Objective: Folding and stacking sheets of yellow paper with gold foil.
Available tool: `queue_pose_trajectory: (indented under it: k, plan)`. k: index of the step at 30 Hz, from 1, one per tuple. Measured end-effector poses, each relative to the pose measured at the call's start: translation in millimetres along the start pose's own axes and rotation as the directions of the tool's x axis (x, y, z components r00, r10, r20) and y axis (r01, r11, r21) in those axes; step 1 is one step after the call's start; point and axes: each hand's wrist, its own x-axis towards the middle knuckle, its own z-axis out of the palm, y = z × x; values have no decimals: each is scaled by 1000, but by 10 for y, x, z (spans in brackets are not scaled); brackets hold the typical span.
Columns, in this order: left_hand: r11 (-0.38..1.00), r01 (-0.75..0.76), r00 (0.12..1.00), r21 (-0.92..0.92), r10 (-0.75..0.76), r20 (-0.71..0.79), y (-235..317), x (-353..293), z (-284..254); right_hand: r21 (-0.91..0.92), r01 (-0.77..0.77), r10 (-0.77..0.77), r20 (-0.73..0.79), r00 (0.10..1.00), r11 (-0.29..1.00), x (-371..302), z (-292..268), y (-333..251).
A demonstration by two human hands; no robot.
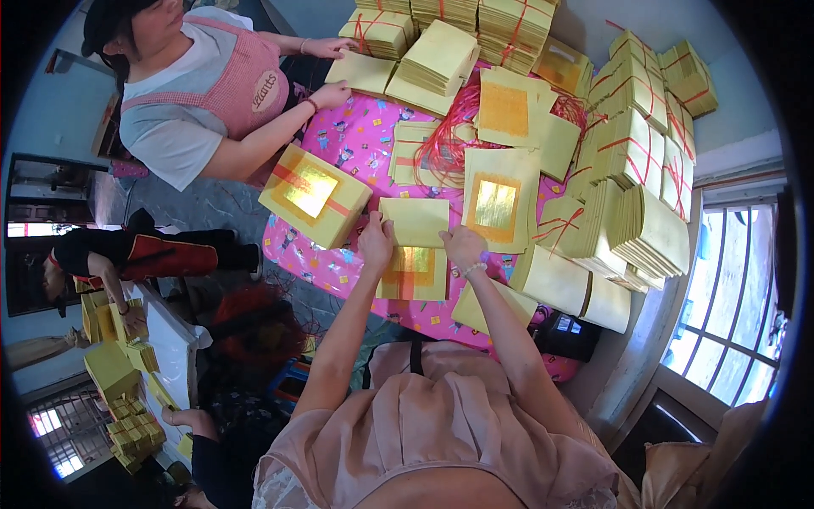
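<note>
A plain yellow joss paper sheet (415, 219) is stretched between my hands, low over the table. My left hand (376, 243) pinches its near left corner, and my right hand (465, 248) grips the near right corner. Partly under it, toward me, lies a yellow paper bundle (431, 288) with a gold foil square and a red band. Just right of my right hand is a foil-faced sheet (519, 176) in yellow. A red-banded block of paper (280, 206), also foil-topped, sits to the left of my left hand.
Loose red ties (447, 140) lie behind the sheet. Tall tied paper stacks (632, 140) crowd the right side of the pink patterned table (360, 127). Across the table, a co-worker's hands (333, 93) hold yellow paper. Other people handle bundles at a white table (174, 327) on the left.
</note>
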Motion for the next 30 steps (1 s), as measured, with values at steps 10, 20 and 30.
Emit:
queue_pose_trajectory:
  k: [10,20,30]
  plan:
    - [989,-141,967,34,145,-210,28,5,23,-24,-41,41,18,999,999,19,-13,-25]
    - [980,-192,980,53,190,53,-55,61,151,-66,3,-4,-13,1000,998,-10,19,-53]
    - [941,-319,937,-109,331,111,-12,-98,9,-29,3,-3,-3,1000,1000,-29,-25,-30]
